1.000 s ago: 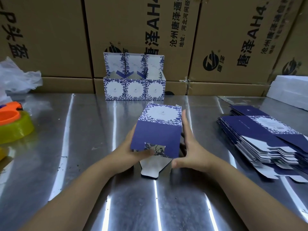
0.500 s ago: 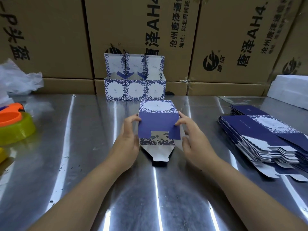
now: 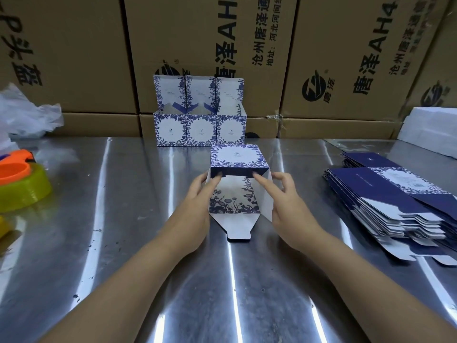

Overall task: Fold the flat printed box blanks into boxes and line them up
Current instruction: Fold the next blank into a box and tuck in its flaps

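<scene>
1. Left hand (image 3: 197, 196): centre of frame, left of the box (image 3: 238, 156). The fingers reach forward, with their tips on the left end of the box's dark blue flap (image 3: 237, 172). Whether the thumb nips the white side wall cannot be told.
2. Right hand (image 3: 284, 198): right of the box. The index finger is straight, its tip on the right end of the same flap. The other fingers are loosely bent and hold nothing.
3. Hands, pair: apart, one at each side, with the box between them.
4. Box: centre of frame, on the table (image 3: 123, 243), lying on its side with the open mouth toward the bottom of the frame. The white panel with a floral border faces up. The flap hangs across the upper edge of the mouth. A white tongue (image 3: 238, 229) lies flat on the table below it.
5. Folded boxes (image 3: 200, 129), three: a row touching side by side, just above the box in the frame. Their lids stand upright against the cartons (image 3: 197, 40).
6. Blanks (image 3: 395, 201): a flat, fanned stack at the right of the frame, near the right hand but not touching it.
7. Table: polished metal, streaked with reflections.
8. Cartons: brown, printed in black, across the top of the frame.
9. Bag (image 3: 27, 115): clear plastic, crumpled, upper left.
10. Orange and yellow-green item (image 3: 22, 186): left edge, kind not clear.
11. White block (image 3: 431, 125): upper right edge.
</scene>
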